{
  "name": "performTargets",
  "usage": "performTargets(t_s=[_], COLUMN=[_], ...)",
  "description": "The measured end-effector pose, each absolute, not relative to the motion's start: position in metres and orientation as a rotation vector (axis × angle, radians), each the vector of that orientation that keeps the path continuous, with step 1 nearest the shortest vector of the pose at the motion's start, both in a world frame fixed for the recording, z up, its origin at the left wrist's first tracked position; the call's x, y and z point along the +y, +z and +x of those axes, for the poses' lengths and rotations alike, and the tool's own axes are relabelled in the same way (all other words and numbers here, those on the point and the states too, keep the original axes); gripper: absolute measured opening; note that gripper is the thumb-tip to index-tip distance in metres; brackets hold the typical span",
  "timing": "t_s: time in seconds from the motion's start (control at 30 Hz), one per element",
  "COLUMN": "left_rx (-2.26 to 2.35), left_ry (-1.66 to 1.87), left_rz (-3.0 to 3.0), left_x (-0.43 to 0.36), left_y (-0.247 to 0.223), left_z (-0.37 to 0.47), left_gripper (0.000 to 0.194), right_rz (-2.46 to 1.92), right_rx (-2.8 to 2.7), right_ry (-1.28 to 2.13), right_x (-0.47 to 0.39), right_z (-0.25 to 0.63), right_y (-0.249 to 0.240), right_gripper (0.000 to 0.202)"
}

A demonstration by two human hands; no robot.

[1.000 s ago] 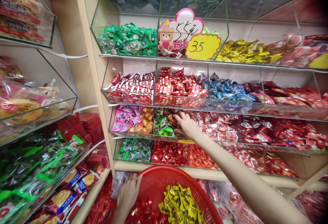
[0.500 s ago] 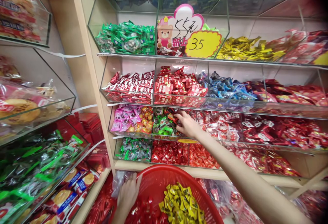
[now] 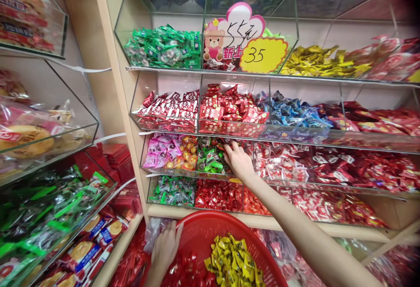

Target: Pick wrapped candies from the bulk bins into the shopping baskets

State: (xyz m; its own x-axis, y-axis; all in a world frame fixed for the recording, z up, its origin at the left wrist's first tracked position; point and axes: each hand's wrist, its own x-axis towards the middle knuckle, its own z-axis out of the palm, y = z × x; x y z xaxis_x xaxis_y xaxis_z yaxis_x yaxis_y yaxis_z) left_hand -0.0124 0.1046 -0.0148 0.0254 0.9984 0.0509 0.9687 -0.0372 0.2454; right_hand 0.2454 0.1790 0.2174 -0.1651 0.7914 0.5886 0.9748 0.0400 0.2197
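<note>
My left hand [image 3: 166, 245] grips the left rim of a red plastic basket [image 3: 193, 220], thumb over the edge. In the basket lie red-wrapped candies [image 3: 188, 269] and a heap of yellow-wrapped candies [image 3: 234, 260]. My right hand [image 3: 239, 160] reaches into a clear bin on the third shelf row down. Its fingers are curled among dark and green wrapped candies [image 3: 211, 160]. The fingertips are partly hidden, and what they hold, if anything, does not show.
Clear-fronted bins of wrapped candies fill the shelves, including pink packets [image 3: 160, 151] and red packets [image 3: 223, 195]. Price signs [image 3: 262, 55] stand above. A side shelf [image 3: 111, 252] with packaged snacks is close on the left. Bagged goods [image 3: 282, 247] lie behind the basket.
The fingers of my right hand have drawn closer together among the candies, and its forearm has shifted slightly. My left hand keeps its place on the basket rim.
</note>
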Motion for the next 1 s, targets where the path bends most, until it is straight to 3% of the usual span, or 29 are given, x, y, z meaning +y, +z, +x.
performTargets(t_s=[0.63,0.83,1.0], left_rx=[2.094,2.113,2.109], left_ry=[0.332,0.308,0.297], left_rz=[2.152,2.172,2.149], left_x=[0.105,0.104,0.104], left_y=[-0.018,-0.017,-0.014], left_z=[-0.012,-0.012,-0.011], left_gripper=[0.056,0.056,0.056], right_rz=[-1.476,-1.186,-1.051], right_rx=[-1.728,-1.647,-1.747], right_ry=[-0.824,-0.583,-0.155], right_x=[0.179,0.133,0.085], right_z=[0.249,0.256,0.241], right_y=[0.204,0.194,0.146], right_gripper=[0.032,0.033,0.033])
